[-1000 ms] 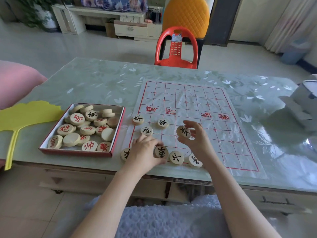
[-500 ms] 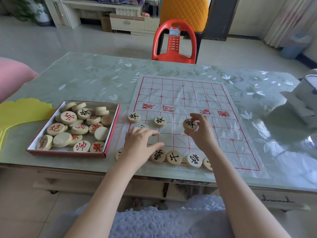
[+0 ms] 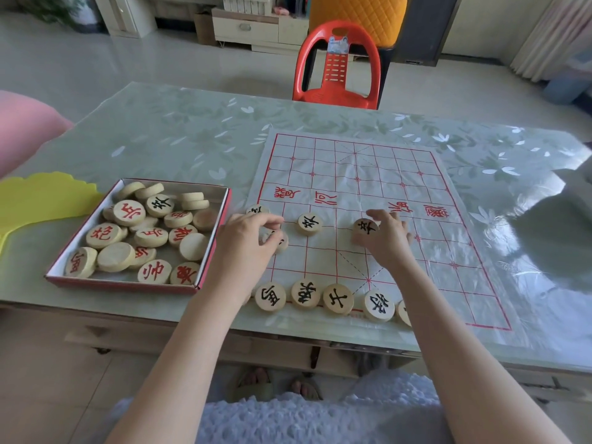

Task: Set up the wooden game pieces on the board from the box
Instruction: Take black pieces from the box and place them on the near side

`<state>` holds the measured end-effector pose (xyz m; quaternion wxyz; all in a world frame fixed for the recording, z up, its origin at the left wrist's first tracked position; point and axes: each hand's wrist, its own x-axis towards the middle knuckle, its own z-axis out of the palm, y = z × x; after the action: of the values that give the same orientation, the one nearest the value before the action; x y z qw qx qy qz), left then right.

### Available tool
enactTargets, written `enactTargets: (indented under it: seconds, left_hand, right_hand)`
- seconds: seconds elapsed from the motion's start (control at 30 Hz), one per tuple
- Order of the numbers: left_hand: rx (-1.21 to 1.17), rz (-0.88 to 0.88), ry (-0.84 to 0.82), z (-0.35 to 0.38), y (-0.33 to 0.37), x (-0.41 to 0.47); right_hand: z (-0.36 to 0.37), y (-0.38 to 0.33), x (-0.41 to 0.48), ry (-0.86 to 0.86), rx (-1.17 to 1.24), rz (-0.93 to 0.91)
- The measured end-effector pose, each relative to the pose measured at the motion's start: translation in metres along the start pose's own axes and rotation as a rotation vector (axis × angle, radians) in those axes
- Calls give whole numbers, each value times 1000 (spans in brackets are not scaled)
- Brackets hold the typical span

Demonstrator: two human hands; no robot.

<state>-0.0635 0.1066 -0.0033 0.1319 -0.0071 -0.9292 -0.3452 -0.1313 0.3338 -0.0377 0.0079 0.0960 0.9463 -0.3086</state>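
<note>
A white sheet board (image 3: 378,174) with a red grid lies on the table. Left of it stands a red-rimmed box (image 3: 211,251) holding several round wooden pieces (image 3: 128,213), mostly red-lettered. My right hand (image 3: 384,241) pinches a black-lettered piece (image 3: 366,226) over the board's near half. My left hand (image 3: 246,248) curls over another piece (image 3: 280,241) at the board's left side, mostly hiding it. One black piece (image 3: 309,224) sits between my hands, another (image 3: 257,209) peeks out above my left fingers. A row of black pieces (image 3: 338,299) lines the board's near edge.
A yellow fan (image 3: 35,200) lies left of the box. A red plastic chair (image 3: 336,68) stands at the table's far side. A grey-white object (image 3: 576,193) rests at the right edge. The table's front edge runs just below the near row of pieces.
My right hand has carried its piece up and to the right over the board. My left hand has left the near row and moved up onto a piece at the left side.
</note>
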Motion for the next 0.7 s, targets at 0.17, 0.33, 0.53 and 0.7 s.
enactTargets:
  seconds: [0.17, 0.33, 0.53, 0.7]
  left_hand:
    - [-62, -81, 36, -15, -10, -3]
    - [-106, -169, 78, -35, -34, -9]
    - [-69, -294, 172, -59, -82, 1]
    - [47, -335, 258, -73, -115, 23]
  right_hand:
    - [-4, -26, -19, 109, 78, -143]
    - [17, -65, -42, -34, 183, -318]
    - [46, -110, -55, -140, 294, -365]
    - [74, -150, -46, -157, 276, -430]
